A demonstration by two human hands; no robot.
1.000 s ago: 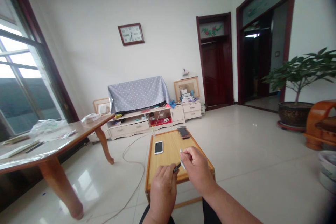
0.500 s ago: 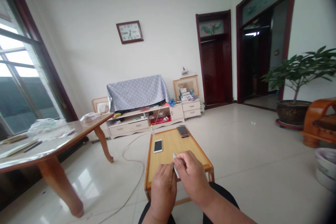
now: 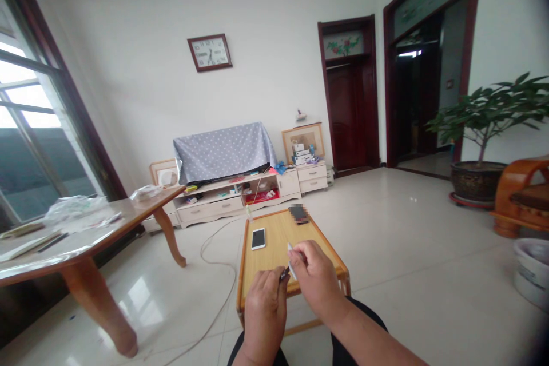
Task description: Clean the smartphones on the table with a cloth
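Note:
My left hand (image 3: 266,300) is closed around a small black stick-like object (image 3: 283,274), whose exact kind I cannot make out. In my right hand (image 3: 315,269) a thin white strip (image 3: 292,270) is pinched between thumb and fingers. The black object's end reaches close to the white strip; whether they touch I cannot tell. Both hands are over the near edge of a small wooden table (image 3: 274,229). Beyond them on its top lie a white smartphone (image 3: 258,239) and a dark, partly blurred object (image 3: 299,214).
A small clear bottle (image 3: 249,213) stands at the table's far left corner. To the left is a larger table (image 3: 141,211) bearing plastic bags. A cable (image 3: 231,274) runs over the floor. At right are a potted plant (image 3: 478,183), a wooden armchair (image 3: 518,194) and a white bucket (image 3: 532,274).
My hands have drawn slightly apart, the right one moving a little up and to the right. More of the black object in my left hand now shows between them.

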